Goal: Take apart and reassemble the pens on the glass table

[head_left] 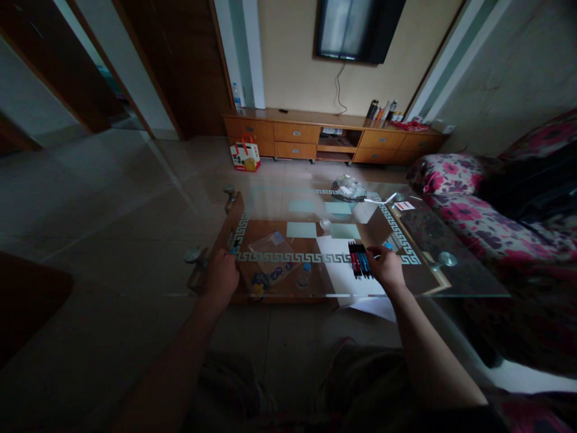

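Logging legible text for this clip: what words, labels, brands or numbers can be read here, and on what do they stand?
Nothing can be read in this frame.
Red and white shopping bag on the floor: print too small and blurred.
Card with a red strip on the glass table: blurred.
Bottles on the cabinet: labels too small.
Pens by the right hand: no markings legible.

Left hand: extended forward, back turned upward, fingers curled in; whether anything is gripped cannot be told.
Left forearm: bare, stretched out from lower left.
Right hand: set forward, knuckles up, fingers bent; grip hidden.
Right forearm: bare, angled inward from lower right.
Hands held well apart.
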Motion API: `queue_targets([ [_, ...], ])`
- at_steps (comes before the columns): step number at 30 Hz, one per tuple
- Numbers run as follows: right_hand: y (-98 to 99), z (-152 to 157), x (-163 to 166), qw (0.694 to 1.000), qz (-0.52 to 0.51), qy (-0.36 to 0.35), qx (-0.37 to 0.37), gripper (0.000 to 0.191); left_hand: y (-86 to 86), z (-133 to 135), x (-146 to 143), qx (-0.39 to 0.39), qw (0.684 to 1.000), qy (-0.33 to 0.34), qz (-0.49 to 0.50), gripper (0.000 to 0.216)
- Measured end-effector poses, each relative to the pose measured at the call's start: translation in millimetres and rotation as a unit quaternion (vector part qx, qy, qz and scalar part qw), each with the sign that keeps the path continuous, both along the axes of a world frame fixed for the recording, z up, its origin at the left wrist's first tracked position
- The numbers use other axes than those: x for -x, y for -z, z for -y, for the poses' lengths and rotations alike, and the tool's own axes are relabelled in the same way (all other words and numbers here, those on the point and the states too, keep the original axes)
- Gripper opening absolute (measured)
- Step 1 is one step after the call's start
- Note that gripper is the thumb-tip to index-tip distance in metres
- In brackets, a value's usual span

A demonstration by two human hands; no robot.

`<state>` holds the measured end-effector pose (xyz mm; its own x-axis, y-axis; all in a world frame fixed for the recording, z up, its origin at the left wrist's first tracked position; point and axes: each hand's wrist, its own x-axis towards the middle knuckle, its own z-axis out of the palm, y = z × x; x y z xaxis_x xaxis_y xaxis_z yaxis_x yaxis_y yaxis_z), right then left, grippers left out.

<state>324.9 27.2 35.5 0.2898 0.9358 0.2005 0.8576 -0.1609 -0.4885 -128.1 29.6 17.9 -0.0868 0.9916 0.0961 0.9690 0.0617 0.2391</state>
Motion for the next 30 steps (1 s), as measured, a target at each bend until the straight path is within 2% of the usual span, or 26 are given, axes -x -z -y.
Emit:
queue_targets([
  [3,-0.1,0.6,21.3,0.995,-0.084,-0.042,-0.037,0.029,-7.7,4.9,-18.0,-0.048,0.989,0.045,0.135,0.027],
  [5,3.3,0.7,39.1,0.978,-0.179,-0.095,-0.043,0.031,-8.5,10.0,-33.7,-0.044,0.963,0.075,0.253,0.02],
  [6,5.6,0.9,48.3,0.965,-0.23,-0.121,-0.042,0.034,-7.5,12.9,-41.7,-0.028,0.943,0.073,0.323,0.018],
  [8,10.1,2.1,66.2,0.932,-0.328,-0.154,-0.024,0.04,-4.2,18.5,-56.1,0.011,0.883,0.093,0.46,0.02],
  [10,13.5,4.9,82.2,0.899,-0.405,-0.167,0.006,0.042,-1.3,23.5,-67.2,0.02,0.839,0.114,0.531,0.024],
  [13,16.8,12.4,102.2,0.845,-0.501,-0.174,0.071,0.042,-1.0,29.3,-76.4,0.041,0.815,0.112,0.567,0.027],
  [15,19.0,18.3,112.5,0.81,-0.549,-0.17,0.115,0.043,-2.6,32.1,-79.1,0.051,0.809,0.117,0.574,0.027],
  [17,21.3,23.6,119.8,0.789,-0.574,-0.174,0.135,0.043,-4.1,34.5,-80.4,0.057,0.807,0.129,0.573,0.025],
  [19,22.6,27.4,124.1,0.783,-0.579,-0.181,0.142,0.042,-4.9,36.5,-81.2,0.059,0.809,0.139,0.568,0.023],
  [24,20.5,30.9,126.1,0.792,-0.566,-0.183,0.14,0.036,-6.0,40.2,-82.9,0.054,0.809,0.133,0.57,0.022],
  [30,17.1,31.8,124.7,0.792,-0.556,-0.184,0.171,0.034,-5.9,41.6,-85.3,0.057,0.779,0.111,0.614,0.023],
])
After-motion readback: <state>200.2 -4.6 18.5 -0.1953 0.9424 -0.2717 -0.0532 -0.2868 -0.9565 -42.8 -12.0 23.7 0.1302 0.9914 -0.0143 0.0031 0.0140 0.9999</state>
